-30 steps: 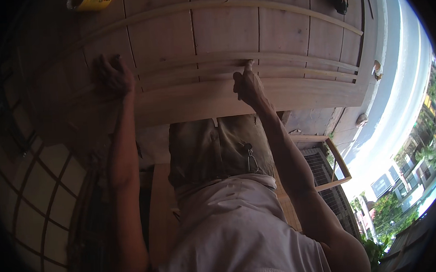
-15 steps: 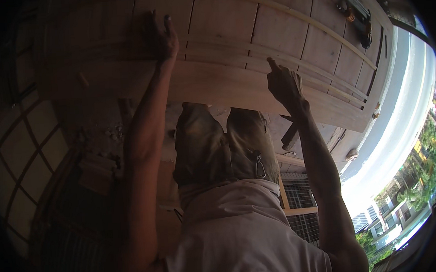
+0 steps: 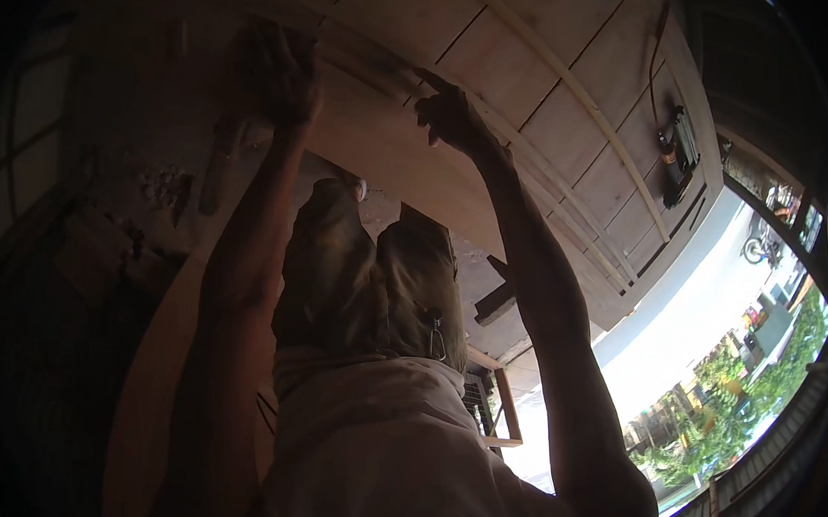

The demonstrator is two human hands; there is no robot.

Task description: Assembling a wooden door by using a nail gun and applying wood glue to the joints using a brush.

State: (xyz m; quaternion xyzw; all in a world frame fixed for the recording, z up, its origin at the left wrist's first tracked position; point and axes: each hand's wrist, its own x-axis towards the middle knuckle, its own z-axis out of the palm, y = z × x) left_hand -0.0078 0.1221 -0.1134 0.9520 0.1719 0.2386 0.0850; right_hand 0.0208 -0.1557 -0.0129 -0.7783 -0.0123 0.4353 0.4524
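A large wooden panel (image 3: 554,73) of joined planks, with thin wooden strips (image 3: 564,77) lying along it, spreads in front of me. My left hand (image 3: 287,78) is over the panel's near left part, dim and a little blurred, its fingers stretched away from me; I make out nothing in it. To its right, my right hand (image 3: 449,118) is over the near strips, index finger pointing left and the others loosely bent and apart. It holds nothing that I can see, and whether the fingertip touches a strip I cannot tell.
A nail gun (image 3: 674,161) with a thin hose lies at the panel's right end. Below the near edge, a dark angled piece (image 3: 496,296) is beside my right forearm. Wood scraps (image 3: 162,183) lie at the left. A bright street and greenery (image 3: 721,402) show at the right.
The view has turned, so the panel now slants down to the right. My left hand has moved toward the panel's near left part; my right hand has moved left, its index finger still extended.
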